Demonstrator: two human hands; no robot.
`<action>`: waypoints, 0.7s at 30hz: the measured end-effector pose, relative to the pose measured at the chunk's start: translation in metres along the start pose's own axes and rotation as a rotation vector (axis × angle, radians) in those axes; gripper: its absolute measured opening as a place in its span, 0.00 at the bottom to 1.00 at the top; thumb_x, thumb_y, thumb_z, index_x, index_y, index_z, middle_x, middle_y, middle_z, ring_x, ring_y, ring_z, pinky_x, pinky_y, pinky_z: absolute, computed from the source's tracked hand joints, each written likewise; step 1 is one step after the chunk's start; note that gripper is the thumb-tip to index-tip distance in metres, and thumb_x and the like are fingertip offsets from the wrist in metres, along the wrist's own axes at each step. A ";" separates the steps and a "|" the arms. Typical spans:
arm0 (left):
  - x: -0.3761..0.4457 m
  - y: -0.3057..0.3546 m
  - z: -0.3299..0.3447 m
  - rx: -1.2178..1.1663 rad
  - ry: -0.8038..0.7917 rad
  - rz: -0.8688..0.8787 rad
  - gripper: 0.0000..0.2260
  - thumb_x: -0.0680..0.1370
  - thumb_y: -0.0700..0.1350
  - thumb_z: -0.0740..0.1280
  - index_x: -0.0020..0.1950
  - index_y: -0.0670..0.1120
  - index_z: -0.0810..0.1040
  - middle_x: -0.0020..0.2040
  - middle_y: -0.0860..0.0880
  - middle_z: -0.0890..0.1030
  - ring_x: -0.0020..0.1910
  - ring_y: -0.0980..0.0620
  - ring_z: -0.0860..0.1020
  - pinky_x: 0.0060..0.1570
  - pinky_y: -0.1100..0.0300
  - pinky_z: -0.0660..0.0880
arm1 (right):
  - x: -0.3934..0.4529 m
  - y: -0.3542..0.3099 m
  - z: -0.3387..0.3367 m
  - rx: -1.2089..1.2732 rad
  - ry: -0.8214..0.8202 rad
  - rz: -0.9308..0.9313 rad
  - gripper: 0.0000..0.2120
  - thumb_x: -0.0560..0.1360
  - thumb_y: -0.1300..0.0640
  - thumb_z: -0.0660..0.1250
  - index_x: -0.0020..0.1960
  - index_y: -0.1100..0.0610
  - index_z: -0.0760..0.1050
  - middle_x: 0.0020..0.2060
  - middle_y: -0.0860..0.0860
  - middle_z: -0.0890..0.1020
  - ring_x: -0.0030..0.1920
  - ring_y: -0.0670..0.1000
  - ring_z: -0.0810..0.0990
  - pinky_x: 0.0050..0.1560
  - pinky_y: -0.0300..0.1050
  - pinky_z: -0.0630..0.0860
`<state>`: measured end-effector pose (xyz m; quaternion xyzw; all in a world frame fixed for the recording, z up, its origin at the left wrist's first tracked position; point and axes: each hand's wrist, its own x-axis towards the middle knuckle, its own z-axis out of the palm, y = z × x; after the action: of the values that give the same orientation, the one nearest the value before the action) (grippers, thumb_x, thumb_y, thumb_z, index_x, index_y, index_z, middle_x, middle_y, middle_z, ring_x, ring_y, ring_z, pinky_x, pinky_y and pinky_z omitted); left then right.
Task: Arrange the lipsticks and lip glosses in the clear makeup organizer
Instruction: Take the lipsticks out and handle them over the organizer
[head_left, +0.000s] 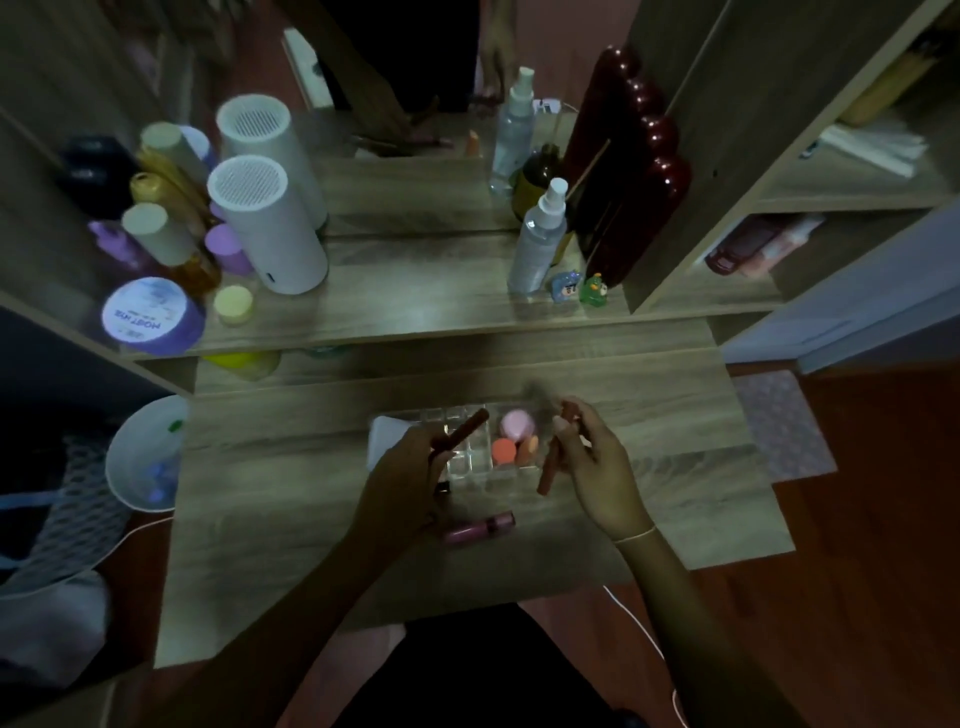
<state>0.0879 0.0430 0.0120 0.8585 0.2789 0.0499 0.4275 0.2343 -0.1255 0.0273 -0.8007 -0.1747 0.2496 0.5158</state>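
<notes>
The clear makeup organizer (470, 460) sits on the wooden desk, with pink and orange sponges (514, 439) in its right compartments. My left hand (410, 467) grips a dark red lip gloss tube (467, 428) that points up and right over the organizer's left cells. My right hand (597, 462) holds a second reddish tube (549, 470), which hangs down by the organizer's right edge. A pink lip gloss (480, 527) lies flat on the desk in front of the organizer, between my wrists.
The desk (260, 519) has a raised shelf behind it holding a white cylinder (270, 228), bottles and jars on the left and spray bottles (537, 244) and small figurines on the right, in front of a mirror. A white bin (145, 457) stands left of the desk.
</notes>
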 end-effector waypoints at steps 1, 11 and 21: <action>0.002 0.000 -0.003 0.002 0.010 0.000 0.08 0.78 0.41 0.66 0.55 0.41 0.75 0.41 0.58 0.72 0.35 0.62 0.72 0.31 0.72 0.70 | 0.005 -0.004 0.004 -0.021 -0.021 -0.007 0.14 0.80 0.53 0.60 0.65 0.48 0.73 0.46 0.43 0.82 0.44 0.44 0.81 0.47 0.43 0.78; 0.025 -0.012 -0.008 0.077 0.158 0.008 0.09 0.78 0.39 0.65 0.58 0.42 0.75 0.48 0.43 0.79 0.46 0.45 0.76 0.42 0.56 0.71 | 0.051 -0.027 0.044 -0.323 -0.181 -0.046 0.11 0.72 0.62 0.70 0.54 0.54 0.78 0.45 0.48 0.82 0.39 0.35 0.75 0.41 0.25 0.69; 0.049 -0.026 -0.010 0.106 0.171 -0.073 0.12 0.76 0.41 0.68 0.59 0.46 0.74 0.49 0.43 0.79 0.46 0.47 0.76 0.44 0.52 0.75 | 0.068 -0.030 0.070 -0.589 -0.289 -0.089 0.05 0.71 0.52 0.68 0.46 0.51 0.78 0.40 0.52 0.84 0.41 0.53 0.82 0.42 0.48 0.79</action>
<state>0.1143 0.0886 -0.0092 0.8619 0.3477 0.0923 0.3575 0.2479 -0.0248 0.0159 -0.8632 -0.3456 0.2767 0.2426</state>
